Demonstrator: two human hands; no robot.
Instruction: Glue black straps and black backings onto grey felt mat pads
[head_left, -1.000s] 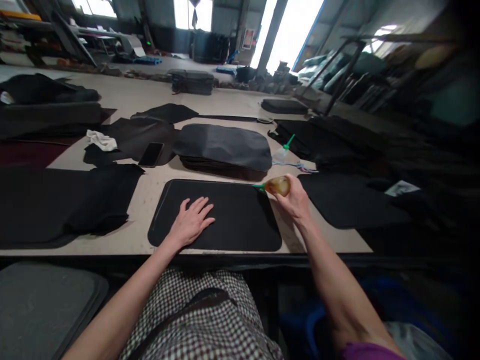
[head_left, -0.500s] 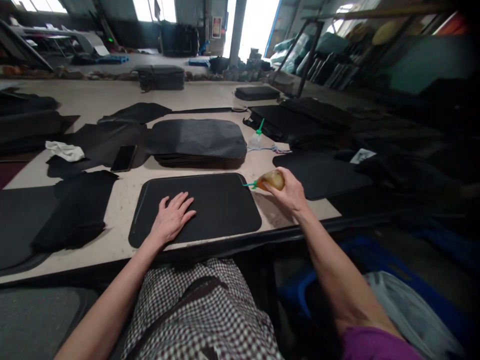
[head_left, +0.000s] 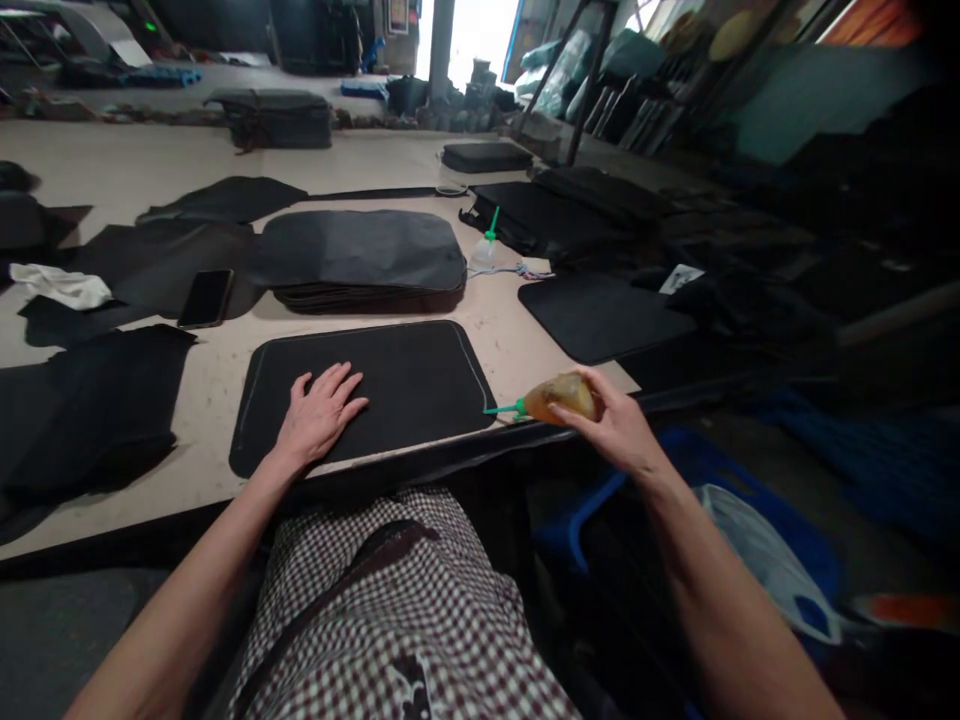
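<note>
A black rounded panel point(head_left: 405, 385) lies flat at the table's front edge. My left hand point(head_left: 319, 412) rests on its left part, fingers spread. In my right hand point(head_left: 611, 415) is a squeeze bottle point(head_left: 561, 398) of amber liquid, held on its side. Its thin green nozzle points left, with the tip at the panel's lower right corner. A pale wet line shows along the panel's left, top and right edges.
Behind the panel sits a stack of black panels point(head_left: 360, 250). A second bottle with a green nozzle point(head_left: 486, 245) stands beside it. A phone point(head_left: 205, 298) and a white cloth point(head_left: 61, 287) lie to the left. At lower right is a blue crate point(head_left: 592, 510).
My right hand has brought the bottle down the panel's right edge, from the upper corner to the lower one, leaving a pale line. My left hand stays on the panel; the view has shifted.
</note>
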